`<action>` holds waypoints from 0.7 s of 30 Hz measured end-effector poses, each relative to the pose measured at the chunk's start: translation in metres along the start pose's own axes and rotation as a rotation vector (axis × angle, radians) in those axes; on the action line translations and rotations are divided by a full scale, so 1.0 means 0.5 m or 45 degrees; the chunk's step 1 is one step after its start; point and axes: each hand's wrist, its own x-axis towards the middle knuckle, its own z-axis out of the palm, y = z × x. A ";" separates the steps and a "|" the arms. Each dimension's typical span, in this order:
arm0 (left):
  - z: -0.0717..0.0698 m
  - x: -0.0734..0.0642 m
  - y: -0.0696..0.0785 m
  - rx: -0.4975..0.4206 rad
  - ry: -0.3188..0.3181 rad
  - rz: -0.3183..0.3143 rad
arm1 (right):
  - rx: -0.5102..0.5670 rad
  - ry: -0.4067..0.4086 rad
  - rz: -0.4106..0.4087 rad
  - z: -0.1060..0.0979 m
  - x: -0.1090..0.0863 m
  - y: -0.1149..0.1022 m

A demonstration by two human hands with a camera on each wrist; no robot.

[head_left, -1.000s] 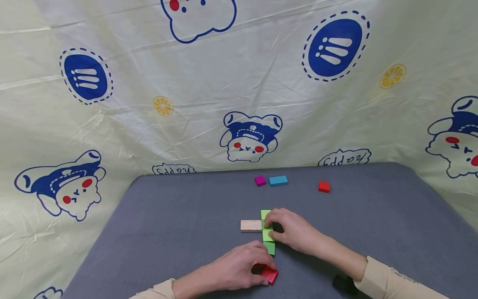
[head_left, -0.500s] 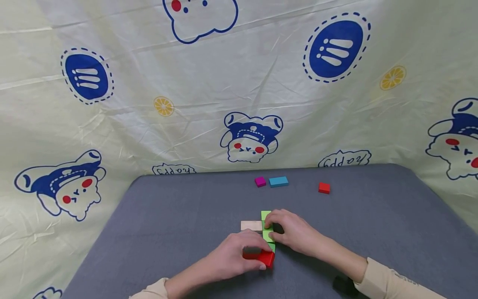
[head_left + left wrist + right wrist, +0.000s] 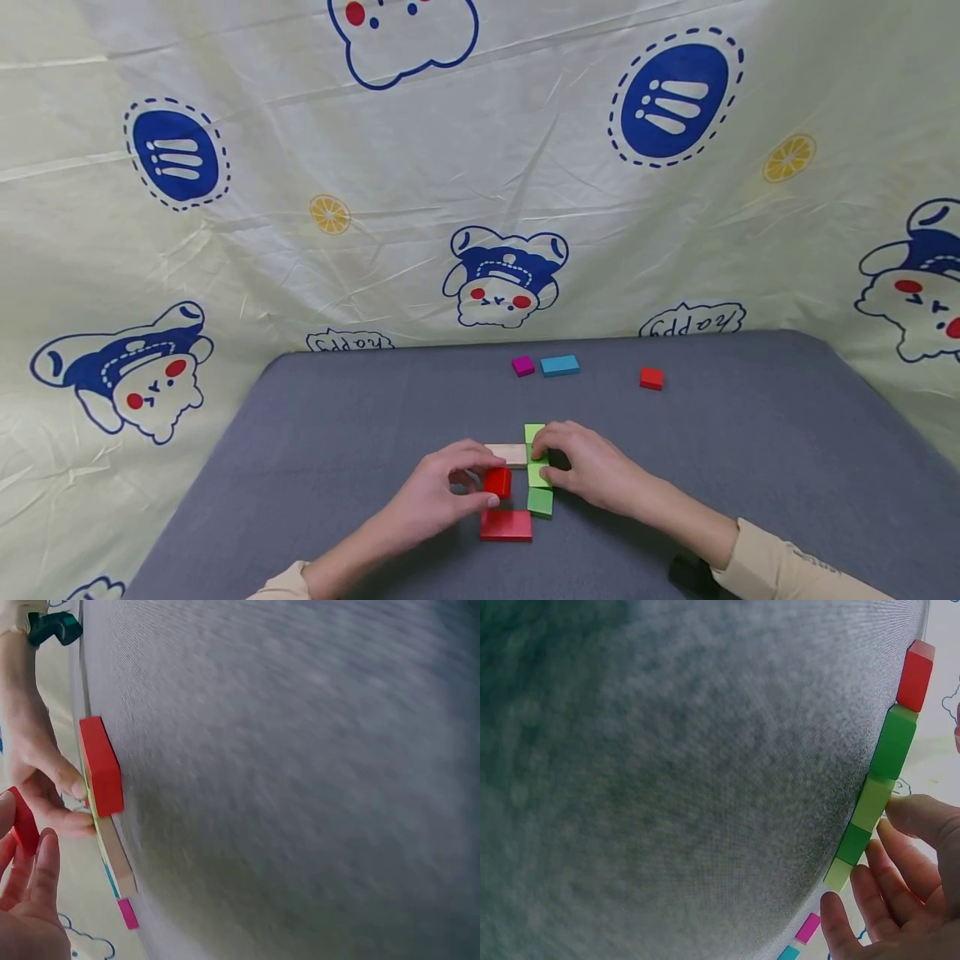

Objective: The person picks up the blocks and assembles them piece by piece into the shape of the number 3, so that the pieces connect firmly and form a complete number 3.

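Observation:
My left hand (image 3: 433, 490) pinches a small red block (image 3: 497, 482) between thumb and fingertips, just short of a plain wooden block (image 3: 510, 455). Below it on the table lies a longer red block (image 3: 506, 526), apart from the fingers. Several light and dark green blocks stand in a row, with one green block (image 3: 540, 502) at the near end, slightly askew. My right hand (image 3: 592, 464) rests its thumb and index fingertip on the row's middle blocks, fingers loosely bent; the right wrist view shows its thumb at a light green block (image 3: 874, 802).
Toward the table's far edge lie a magenta block (image 3: 522, 366), a blue block (image 3: 559, 366) and another red block (image 3: 651, 378). A dark object (image 3: 693, 575) sits at my right wrist. Behind the grey tabletop (image 3: 360, 425) hangs a printed cloth (image 3: 390, 167).
My left hand has moved up and left, leaving the longer red block on the table beside the green row's near end. It now holds a small red block. The right hand has stayed put.

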 end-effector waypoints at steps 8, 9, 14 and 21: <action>-0.022 -0.019 -0.016 0.004 0.109 -0.017 | -0.019 0.014 -0.001 0.003 -0.001 -0.002; -0.024 -0.022 -0.018 0.004 0.120 -0.017 | -0.022 0.016 -0.003 0.003 -0.001 -0.002; -0.032 -0.038 -0.034 0.051 0.155 -0.058 | -0.026 0.014 -0.014 0.002 -0.002 -0.001; -0.037 -0.055 -0.050 0.160 0.143 -0.129 | -0.017 0.004 -0.026 -0.001 0.001 -0.001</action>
